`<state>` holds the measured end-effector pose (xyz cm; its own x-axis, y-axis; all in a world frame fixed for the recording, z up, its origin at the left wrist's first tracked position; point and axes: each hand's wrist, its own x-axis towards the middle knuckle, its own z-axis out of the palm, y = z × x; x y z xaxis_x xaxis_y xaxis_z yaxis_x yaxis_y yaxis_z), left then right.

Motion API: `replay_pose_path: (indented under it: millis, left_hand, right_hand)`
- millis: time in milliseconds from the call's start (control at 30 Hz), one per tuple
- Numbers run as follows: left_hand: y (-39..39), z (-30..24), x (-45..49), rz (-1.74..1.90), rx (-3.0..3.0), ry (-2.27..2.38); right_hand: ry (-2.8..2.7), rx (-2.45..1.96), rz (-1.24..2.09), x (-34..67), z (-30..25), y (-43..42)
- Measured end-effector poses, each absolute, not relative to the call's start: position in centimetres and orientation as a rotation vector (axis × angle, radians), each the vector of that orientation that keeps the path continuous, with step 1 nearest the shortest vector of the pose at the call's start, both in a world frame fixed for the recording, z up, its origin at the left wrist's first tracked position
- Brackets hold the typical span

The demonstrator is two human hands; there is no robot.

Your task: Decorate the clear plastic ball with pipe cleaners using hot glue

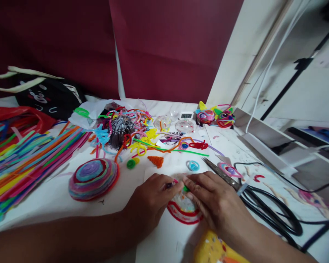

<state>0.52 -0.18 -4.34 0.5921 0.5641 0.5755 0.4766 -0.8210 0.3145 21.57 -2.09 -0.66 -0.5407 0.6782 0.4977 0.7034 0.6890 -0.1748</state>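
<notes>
A clear plastic dome lies on white paper in front of me, with red pipe cleaner wound round its near edge. My left hand is at the dome's left side, thumb and forefinger closed in a pinch; a small pink and dark bit shows there, too small to name. Over the dome's right side curls my right hand, its fingers gripping and pressing on it. A small green piece shows at the right fingertips. The fingers hide much of the dome's top.
Left stands a striped pipe-cleaner dome, near bundled pipe cleaners. Scissors with black handles lie right, beside a cable. Behind are an orange cone, a blue coil, clear domes and a small digital clock.
</notes>
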Motion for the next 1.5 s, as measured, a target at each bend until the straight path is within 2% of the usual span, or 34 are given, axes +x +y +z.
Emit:
replay_pose_path:
  millis: [1500]
  left_hand:
    - [0.35,-4.44,0.94,1.105,2.753,0.886]
  right_hand:
    - [-2.364,-1.108,-0.036,21.38,-0.53,-2.32]
